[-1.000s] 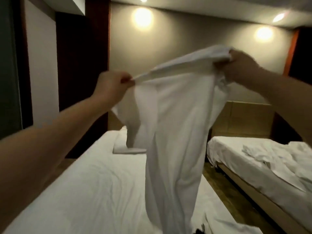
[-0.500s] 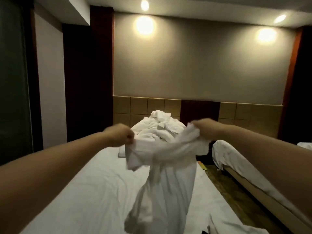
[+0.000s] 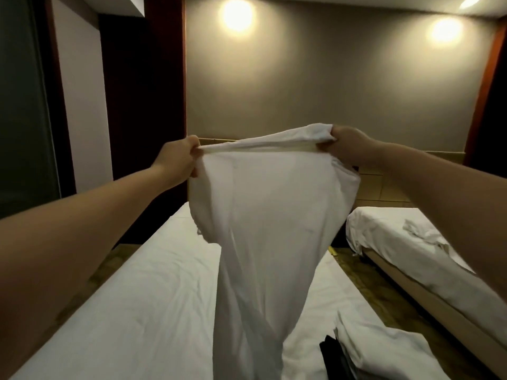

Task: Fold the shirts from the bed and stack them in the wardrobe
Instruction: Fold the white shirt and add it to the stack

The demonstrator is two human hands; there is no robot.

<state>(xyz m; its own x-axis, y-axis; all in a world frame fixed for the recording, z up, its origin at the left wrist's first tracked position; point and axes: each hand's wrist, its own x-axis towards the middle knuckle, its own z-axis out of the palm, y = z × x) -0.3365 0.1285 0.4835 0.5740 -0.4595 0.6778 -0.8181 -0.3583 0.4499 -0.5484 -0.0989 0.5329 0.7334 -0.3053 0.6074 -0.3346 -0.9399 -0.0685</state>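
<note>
- Left hand (image 3: 177, 159) and right hand (image 3: 348, 146) hover above the bed (image 3: 131, 303), each fist pinching cloth.
- Shirt (image 3: 274, 215) hangs between and below them, top edge stretched taut from fist to fist.
- Likely light, limp, and prone to sagging; shoulder seams seem the best grips.
- Rumpled pile (image 3: 384, 348) lies below the right hand.

Readable text: none in this view.
White cloth shirt (image 3: 274, 215): plain on the side that shows; no lettering, brand or tag can be read.
White bed sheet (image 3: 137, 311): plain; no marks can be read.
Grey-brown wall (image 3: 329, 78): no sign or number can be read.
Dark item at the bed's near edge (image 3: 333, 355): too dark to tell whether it bears any label.
</note>
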